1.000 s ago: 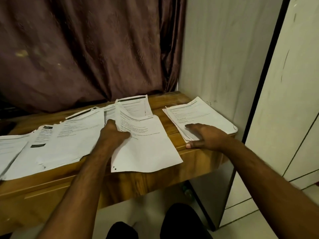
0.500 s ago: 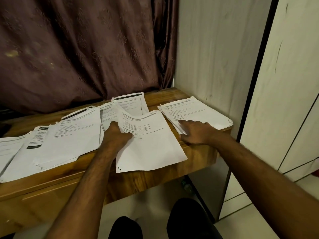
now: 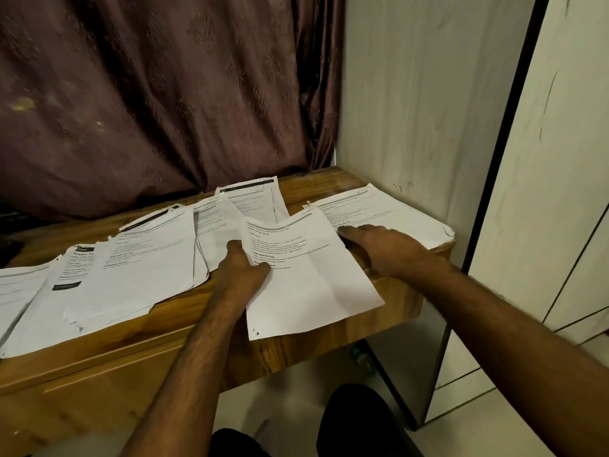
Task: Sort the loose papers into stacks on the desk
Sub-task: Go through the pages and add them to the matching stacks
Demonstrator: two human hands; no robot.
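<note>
My left hand (image 3: 242,268) pinches the left edge of a printed white sheet (image 3: 309,278), thumb on top, lifting it off the wooden desk (image 3: 333,186) so its lower end hangs past the front edge. My right hand (image 3: 382,247) lies flat, palm down, on the lower left corner of a paper stack (image 3: 389,212) at the desk's right end; the held sheet's right edge hides its fingertips. Loose printed papers (image 3: 138,268) overlap across the desk's left and middle, and more sheets (image 3: 253,199) lie behind my left hand.
A dark maroon curtain (image 3: 158,94) hangs behind the desk. A pale wall panel (image 3: 428,110) bounds the desk on the right, with a white wardrobe door (image 3: 566,192) beyond. My dark-clad knees (image 3: 359,423) are below the desk front.
My left hand has carried the held sheet to the right, toward the stack, so it now overlaps my right hand's fingers. My right hand has stayed resting on the stack.
</note>
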